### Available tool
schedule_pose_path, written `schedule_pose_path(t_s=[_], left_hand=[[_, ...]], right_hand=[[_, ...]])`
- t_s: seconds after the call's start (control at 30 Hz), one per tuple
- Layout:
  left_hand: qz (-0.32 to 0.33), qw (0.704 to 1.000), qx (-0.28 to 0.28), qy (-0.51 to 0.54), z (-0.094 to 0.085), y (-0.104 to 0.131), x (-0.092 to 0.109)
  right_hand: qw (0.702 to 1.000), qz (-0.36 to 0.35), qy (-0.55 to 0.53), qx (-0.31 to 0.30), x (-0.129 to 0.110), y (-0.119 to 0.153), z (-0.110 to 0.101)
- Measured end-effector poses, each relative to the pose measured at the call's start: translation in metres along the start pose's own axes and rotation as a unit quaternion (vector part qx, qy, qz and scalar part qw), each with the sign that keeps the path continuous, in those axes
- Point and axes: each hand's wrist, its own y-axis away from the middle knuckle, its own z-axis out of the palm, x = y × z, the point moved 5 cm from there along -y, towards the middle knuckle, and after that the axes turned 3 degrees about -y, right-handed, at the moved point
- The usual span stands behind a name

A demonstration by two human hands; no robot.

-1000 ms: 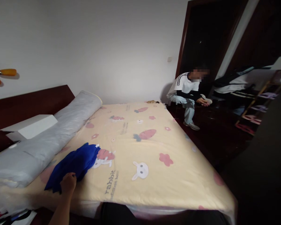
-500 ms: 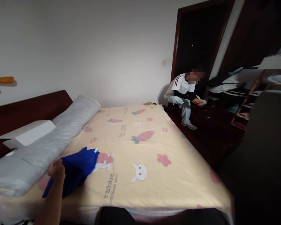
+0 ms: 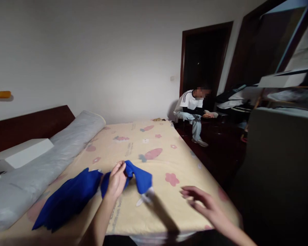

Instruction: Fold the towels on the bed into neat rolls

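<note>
While the left hand [image 3: 116, 181] pinches the blue cloth [image 3: 74, 196] at lower centre, most drapes on the bed [image 3: 154, 164]. The right hand [image 3: 202, 201] hovers spread, lower right. Risk: that thin pinch could slip.

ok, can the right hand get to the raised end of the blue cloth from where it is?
Probably yes. The right hand hovers open over the bed sheet, and nothing lies between it and the blue cloth that the left hand grips.

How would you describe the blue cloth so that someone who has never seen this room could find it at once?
Start at the bed with the pale yellow cartoon-print sheet. On its near left part lies the blue cloth, one end lifted in the left hand. It is the only deep blue thing there, beside the long grey bolster.
</note>
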Motion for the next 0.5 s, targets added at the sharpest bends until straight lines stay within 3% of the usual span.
schedule_pose_path(t_s=[0.1, 0.2, 0.33, 0.4, 0.5], left_hand=[[-0.067, 0.994, -0.075, 0.042, 0.048, 0.040, -0.020], [-0.120, 0.983, -0.138, -0.012, 0.060, 0.070, -0.037], [-0.127, 0.968, -0.167, -0.136, 0.038, 0.077, -0.062], [-0.095, 0.962, -0.148, -0.209, 0.023, 0.072, -0.074], [-0.031, 0.943, -0.127, -0.306, 0.013, 0.067, -0.088]], right_hand=[[0.998, -0.032, 0.036, -0.029, -0.001, -0.024, 0.061], [0.993, -0.015, 0.115, -0.015, 0.023, -0.027, 0.093], [0.990, -0.011, 0.142, -0.015, 0.055, -0.021, 0.091], [0.997, -0.003, 0.074, -0.006, 0.060, -0.024, 0.080], [0.996, 0.036, -0.065, 0.054, 0.060, -0.034, 0.062]])
